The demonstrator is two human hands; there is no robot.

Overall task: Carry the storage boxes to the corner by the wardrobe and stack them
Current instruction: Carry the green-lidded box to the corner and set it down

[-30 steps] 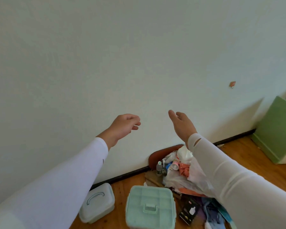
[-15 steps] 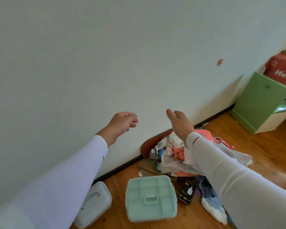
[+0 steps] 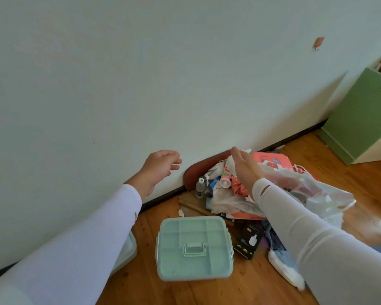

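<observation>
My left hand (image 3: 157, 166) and right hand (image 3: 245, 168) are both held out in the air in front of the wall (image 3: 141, 73), empty, with a clear gap between them. The fingers (image 3: 174, 160) of my left hand are loosely curled and a little apart, gripping nothing; the fingers of my right are held straight and close together, edge-on to me, gripping nothing either.

Below that gap the mint-green storage box (image 3: 194, 247) sits flat on the wooden floor (image 3: 350, 194), with bare boards showing in front of it and along its left side. Its right edge is crowded by a small black carton (image 3: 249, 241), and just behind it begins a heap of plastic bags (image 3: 295, 186) and oddments, among them a small bottle (image 3: 200, 188), piled against the skirting.

The box is square with rounded corners. Its lid is translucent, showing compartment dividers beneath, and a handle (image 3: 194, 249) lies folded flat in the middle; clasps show at both sides. A second, paler storage box (image 3: 128, 249) stands left of it near the wall, mostly hidden under my left sleeve (image 3: 75, 243).

The wall is plain and pale, with a dark skirting. At the far right stands a green cabinet (image 3: 361, 113) against the wall, well apart from the boxes, with open floor before it.
</observation>
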